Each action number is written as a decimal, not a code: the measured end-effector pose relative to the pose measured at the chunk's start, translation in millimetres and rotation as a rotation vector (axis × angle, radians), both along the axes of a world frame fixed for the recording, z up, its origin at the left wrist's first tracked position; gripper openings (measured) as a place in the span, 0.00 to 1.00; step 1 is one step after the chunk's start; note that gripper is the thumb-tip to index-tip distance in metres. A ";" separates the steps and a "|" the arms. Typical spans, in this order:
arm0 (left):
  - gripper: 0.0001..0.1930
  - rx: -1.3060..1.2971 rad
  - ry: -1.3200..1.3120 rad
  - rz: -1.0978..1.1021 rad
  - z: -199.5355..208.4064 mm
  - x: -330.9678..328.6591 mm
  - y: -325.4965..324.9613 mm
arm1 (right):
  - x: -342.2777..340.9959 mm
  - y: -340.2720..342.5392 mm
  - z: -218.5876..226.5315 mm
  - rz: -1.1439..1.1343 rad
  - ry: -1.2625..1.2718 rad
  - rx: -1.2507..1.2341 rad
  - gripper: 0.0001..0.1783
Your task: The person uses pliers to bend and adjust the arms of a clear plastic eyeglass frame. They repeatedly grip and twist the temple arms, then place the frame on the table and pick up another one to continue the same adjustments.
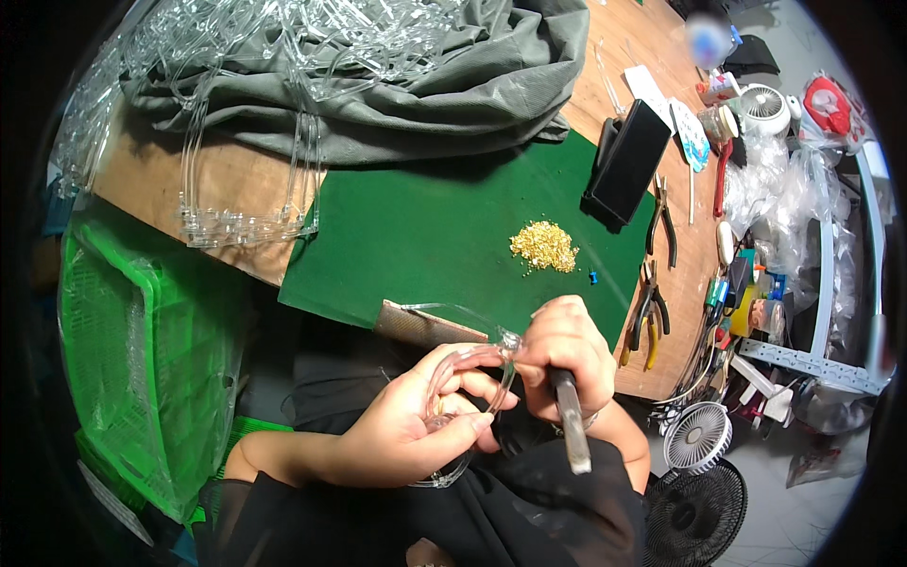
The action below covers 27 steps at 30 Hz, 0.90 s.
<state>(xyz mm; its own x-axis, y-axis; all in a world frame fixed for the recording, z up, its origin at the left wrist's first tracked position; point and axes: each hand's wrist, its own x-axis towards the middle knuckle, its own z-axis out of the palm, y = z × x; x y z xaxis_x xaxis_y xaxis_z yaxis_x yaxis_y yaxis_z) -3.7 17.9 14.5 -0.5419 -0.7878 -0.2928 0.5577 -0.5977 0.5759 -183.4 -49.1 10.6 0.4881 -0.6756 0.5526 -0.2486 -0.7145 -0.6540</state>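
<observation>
Left fingers (461,436) are gripping a clear bent loop (508,352), right fingers (565,342) a tool (571,416); left of them a green crate (113,317) is standing.

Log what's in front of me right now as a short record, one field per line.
Left hand: left hand holding a clear plastic loop
Right hand: right hand gripping a grey bar-shaped tool, its exact kind unclear, beside the loop's corner
Work surface: green mat on a wooden table
On mat: pile of small gold-coloured pieces, small blue piece
Right of gold pile: black-handled pliers
Beyond mat: grey cloth under tangled clear plastic pieces
</observation>
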 end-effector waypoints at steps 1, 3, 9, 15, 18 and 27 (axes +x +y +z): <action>0.26 -0.013 0.009 -0.010 -3.4 0.0 3.4 | -1.8 1.5 -4.7 0.006 -0.016 -0.034 0.12; 0.26 -0.039 -0.024 -0.045 -3.5 0.5 4.0 | -2.4 3.2 -11.8 0.007 -0.065 -0.084 0.11; 0.26 -0.078 -0.097 -0.131 -4.3 2.1 3.4 | -4.4 3.7 -17.0 0.078 -0.177 0.035 0.08; 0.24 -0.215 -0.194 -0.088 -9.2 -0.6 7.5 | -4.8 5.6 -21.1 0.100 -0.234 0.101 0.09; 0.24 -0.277 -0.256 -0.093 -8.6 0.0 7.4 | -6.0 6.2 -21.4 0.110 -0.242 0.131 0.10; 0.24 -0.420 -0.379 -0.076 -9.3 1.1 8.1 | -8.1 7.3 -16.7 0.129 -0.189 0.190 0.11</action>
<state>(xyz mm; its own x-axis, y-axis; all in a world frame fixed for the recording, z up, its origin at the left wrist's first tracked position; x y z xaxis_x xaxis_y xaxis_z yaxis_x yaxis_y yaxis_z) -2.6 26.0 5.1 -0.5196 -0.8415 -0.1479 0.2297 -0.3043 0.9244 -191.4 -41.8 -6.2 0.4772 -0.7146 0.5115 -0.0246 -0.5926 -0.8051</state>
